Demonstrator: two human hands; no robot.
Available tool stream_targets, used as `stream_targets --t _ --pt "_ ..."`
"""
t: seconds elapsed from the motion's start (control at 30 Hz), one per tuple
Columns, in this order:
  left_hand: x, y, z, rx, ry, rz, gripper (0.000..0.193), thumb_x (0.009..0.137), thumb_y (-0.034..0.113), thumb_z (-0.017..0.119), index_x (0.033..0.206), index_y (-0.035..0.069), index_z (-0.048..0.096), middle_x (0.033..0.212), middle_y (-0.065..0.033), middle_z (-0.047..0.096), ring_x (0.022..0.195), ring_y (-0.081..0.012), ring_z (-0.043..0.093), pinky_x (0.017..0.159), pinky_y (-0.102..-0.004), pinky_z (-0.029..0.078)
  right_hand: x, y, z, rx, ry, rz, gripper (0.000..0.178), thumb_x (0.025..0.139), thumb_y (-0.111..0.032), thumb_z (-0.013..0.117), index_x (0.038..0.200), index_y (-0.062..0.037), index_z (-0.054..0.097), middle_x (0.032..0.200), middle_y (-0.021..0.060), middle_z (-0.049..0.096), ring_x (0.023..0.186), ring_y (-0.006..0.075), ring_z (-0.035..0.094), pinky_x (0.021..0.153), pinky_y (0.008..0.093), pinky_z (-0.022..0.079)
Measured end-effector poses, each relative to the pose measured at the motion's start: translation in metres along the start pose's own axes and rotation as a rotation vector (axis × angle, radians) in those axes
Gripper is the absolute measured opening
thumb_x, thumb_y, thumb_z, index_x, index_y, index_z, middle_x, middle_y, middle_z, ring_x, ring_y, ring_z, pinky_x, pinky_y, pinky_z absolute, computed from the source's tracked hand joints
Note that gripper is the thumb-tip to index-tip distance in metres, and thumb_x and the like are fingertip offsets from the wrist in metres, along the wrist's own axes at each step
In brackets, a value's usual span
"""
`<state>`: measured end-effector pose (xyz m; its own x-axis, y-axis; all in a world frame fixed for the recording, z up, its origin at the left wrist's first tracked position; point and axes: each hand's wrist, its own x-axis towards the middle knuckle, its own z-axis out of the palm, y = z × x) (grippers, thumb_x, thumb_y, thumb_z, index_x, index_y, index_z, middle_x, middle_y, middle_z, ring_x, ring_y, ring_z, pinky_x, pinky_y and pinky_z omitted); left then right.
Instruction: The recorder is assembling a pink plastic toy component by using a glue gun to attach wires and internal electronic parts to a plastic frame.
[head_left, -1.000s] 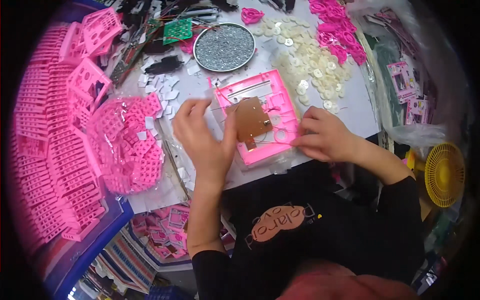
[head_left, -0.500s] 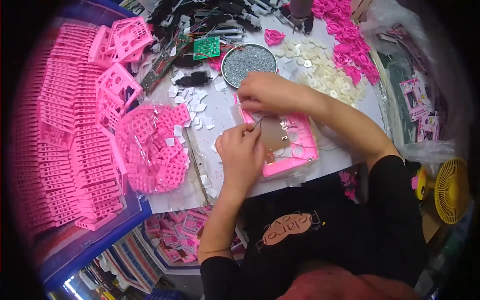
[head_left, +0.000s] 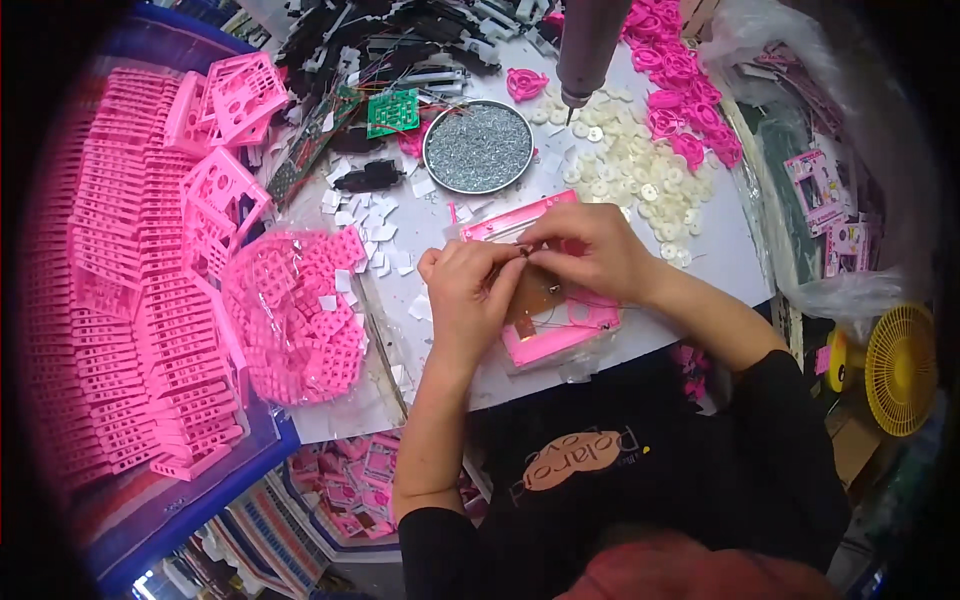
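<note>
An open pink plastic casing [head_left: 548, 345] lies in front of me on the white tabletop, with a brown circuit board [head_left: 545, 300] and thin wires inside. Over its left side my left hand [head_left: 468, 295] is closed in a pinch, its fingertips on a thin dark wire. My right hand [head_left: 592, 250] meets it from the right, thumb and forefinger pinched together above the board. A tiny dark bit shows between the two sets of fingertips; what my right fingers grip there is too small to make out.
Beyond the casing stands a round dish of small screws [head_left: 478, 148]. A powered screwdriver [head_left: 588, 55] hangs over white plastic discs [head_left: 655, 190]. Pink frames [head_left: 120, 250] are stacked at left, beside bagged pink keypads [head_left: 295, 320]. Black parts with wires [head_left: 400, 50] fill the back.
My right hand has come from beside the screw dish to my left hand's fingertips over the casing. The screwdriver hangs further into view, and the whole view has shifted slightly.
</note>
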<state>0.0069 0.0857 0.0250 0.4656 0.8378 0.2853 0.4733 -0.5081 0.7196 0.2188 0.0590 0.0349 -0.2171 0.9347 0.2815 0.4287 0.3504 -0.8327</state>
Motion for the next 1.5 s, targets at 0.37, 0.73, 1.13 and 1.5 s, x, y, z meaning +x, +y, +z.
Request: stream_targets --t 0.37,0.73,1.13,1.5 --pt "-0.007 -0.005 0.011 0.113 0.156 0.137 0.011 0.082 0.013 0.076 0.091 0.013 0.071 0.087 0.001 0.07 0.083 -0.018 0.062 0.087 -0.0395 0.031 -0.01 0.004 0.005 -0.082 0.04 -0.033 0.015 0.085 -0.011 0.072 0.098 -0.0056 0.072 0.092 0.0098 0.07 0.083 0.0283 0.067 0.074 0.0375 0.053" --pt "-0.013 -0.006 0.01 0.217 0.141 0.292 0.016 0.081 0.011 0.077 0.097 0.014 0.071 0.089 0.0003 0.069 0.08 -0.018 0.061 0.085 -0.0393 0.031 -0.001 0.013 -0.025 -0.214 -0.049 -0.075 0.035 0.083 -0.007 0.066 0.118 -0.0049 0.068 0.103 0.013 0.065 0.094 0.0319 0.063 0.082 0.0389 0.051" --pt "-0.026 -0.002 0.016 0.178 0.18 0.045 0.009 0.085 0.01 0.074 0.093 0.011 0.071 0.081 -0.0029 0.071 0.071 -0.0193 0.063 0.085 -0.0387 0.035 0.143 0.197 -0.183 -1.319 -0.053 -0.134 0.04 0.079 -0.014 0.066 0.119 -0.011 0.065 0.126 0.0093 0.059 0.123 0.0355 0.052 0.086 0.0441 0.056" --pt "-0.019 -0.012 0.005 0.088 0.192 0.028 0.007 0.085 0.012 0.073 0.091 0.01 0.072 0.078 -0.0022 0.069 0.072 -0.0185 0.063 0.084 -0.0372 0.035 -0.007 -0.003 -0.071 -0.476 -0.262 -0.122 0.046 0.076 -0.023 0.077 0.116 -0.0077 0.06 0.103 0.0117 0.064 0.097 0.0323 0.064 0.079 0.0434 0.055"
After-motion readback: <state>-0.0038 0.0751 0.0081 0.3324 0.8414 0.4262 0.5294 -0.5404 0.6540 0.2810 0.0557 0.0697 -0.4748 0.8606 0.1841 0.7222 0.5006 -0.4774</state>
